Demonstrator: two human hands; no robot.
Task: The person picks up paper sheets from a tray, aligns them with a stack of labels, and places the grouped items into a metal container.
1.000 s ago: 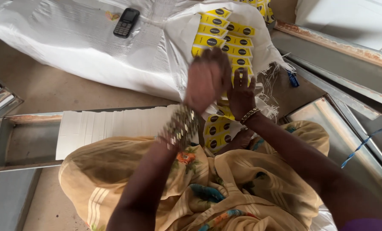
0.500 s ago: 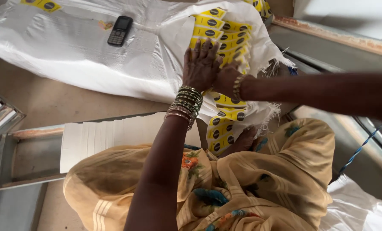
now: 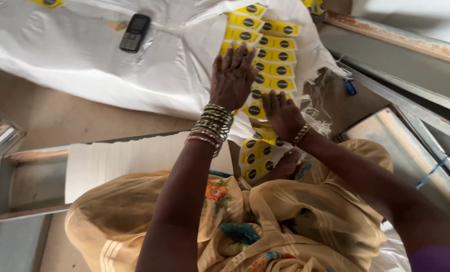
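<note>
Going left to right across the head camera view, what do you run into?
Metal tray → stack of white paper sheets → black mobile phone → left hand pressed on the yellow labels → right hand → small blue clip → metal frame.

The labels (image 3: 273, 68) are yellow, each with a dark round mark, laid in overlapping rows on a white woven sack (image 3: 84, 60). A black phone (image 3: 134, 32) lies far left on the sack. The left hand (image 3: 232, 75) wears gold and silver bangles (image 3: 212, 126); the right hand (image 3: 283, 113) wears a gold bracelet (image 3: 301, 134). The near cloth (image 3: 295, 216) is tan with pale stripes and orange, teal flowers. A white paper stack (image 3: 119, 161) lies left.
</note>
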